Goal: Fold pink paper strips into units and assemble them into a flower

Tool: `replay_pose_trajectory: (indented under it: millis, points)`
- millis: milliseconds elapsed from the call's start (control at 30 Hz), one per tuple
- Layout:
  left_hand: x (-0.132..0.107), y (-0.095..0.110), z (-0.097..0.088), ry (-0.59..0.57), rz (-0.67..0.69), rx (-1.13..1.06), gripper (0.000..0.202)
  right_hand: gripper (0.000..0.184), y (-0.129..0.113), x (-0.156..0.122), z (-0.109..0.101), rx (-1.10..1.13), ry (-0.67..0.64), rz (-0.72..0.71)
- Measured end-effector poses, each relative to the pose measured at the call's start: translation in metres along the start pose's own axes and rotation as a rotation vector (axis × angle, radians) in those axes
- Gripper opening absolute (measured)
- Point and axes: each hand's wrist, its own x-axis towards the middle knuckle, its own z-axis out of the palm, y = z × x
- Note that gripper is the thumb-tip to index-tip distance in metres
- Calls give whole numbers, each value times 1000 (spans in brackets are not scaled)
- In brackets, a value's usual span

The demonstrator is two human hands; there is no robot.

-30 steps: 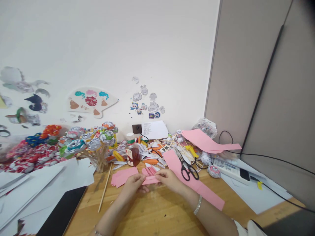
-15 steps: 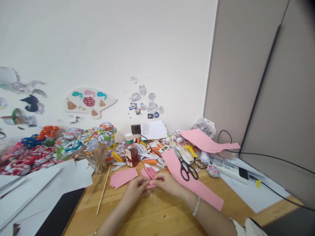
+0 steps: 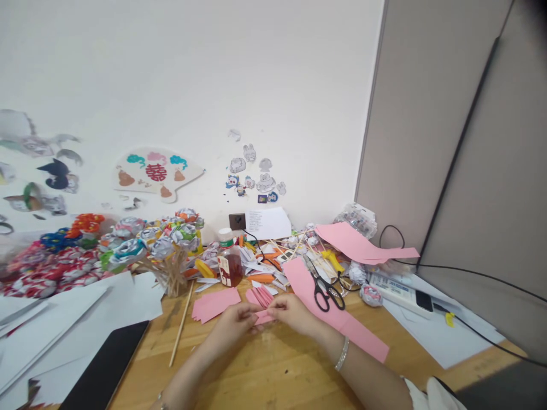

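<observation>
My left hand [image 3: 233,323] and my right hand [image 3: 290,312] meet over the wooden table [image 3: 273,370], both pinching a small folded pink paper piece [image 3: 263,318] between the fingertips. More folded pink pieces [image 3: 261,296] lie just behind it. A stack of pink paper squares [image 3: 213,303] rests to the left of my left hand. A long pink paper strip [image 3: 337,322] runs diagonally under my right forearm, which wears a silver bracelet [image 3: 342,354]. Black-handled scissors [image 3: 323,285] lie on that strip.
A small bottle of brown liquid [image 3: 229,266] stands behind the pink pieces. Paper flowers on sticks [image 3: 128,247] crowd the left back. White sheets [image 3: 64,324] and a dark slab [image 3: 106,370] lie at left. A wooden skewer [image 3: 182,324], cables [image 3: 470,276] and a white device [image 3: 397,290] are nearby.
My hands have drawn closer together on the pink piece, which looks shorter and more folded than a second ago. The view has shifted slightly.
</observation>
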Motion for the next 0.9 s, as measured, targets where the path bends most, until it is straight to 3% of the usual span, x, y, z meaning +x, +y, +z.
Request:
replay_pose_trajectory:
  millis: [367,667,900]
  points:
    - [0,3,-1,42,-57,-152,28,14,-3,0,0,-16,11,-36]
    - [1,1,5,-2,-8,91,27,18,3,-1,5,-125,30,-61]
    - [6,-3,-3,123,109,238,33,21,4,2,-1,-53,-10,-17]
